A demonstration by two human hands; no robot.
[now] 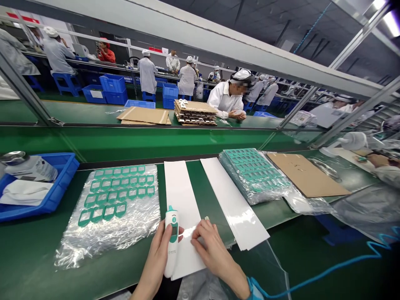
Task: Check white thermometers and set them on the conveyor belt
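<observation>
A white and teal handheld thermometer (171, 246) is upright in my left hand (161, 248), whose fingers wrap round its body with the small screen facing me. Just to the right, my right hand (211, 246) rests over a long white strip (179, 183), its fingers curled and pressed together; whatever they hold is too small to name. A blue coiled cord runs from a band on my right wrist. Left of the strip lies a plastic-wrapped sheet with rows of teal frames (117, 196).
Another white strip (231, 200), a stack of bagged teal frames (256, 168) and cardboard (308, 175) lie to the right. A blue bin (62, 187) with a bottle stands at the left. A person leans over the far bench beside stacked cardboard (195, 112).
</observation>
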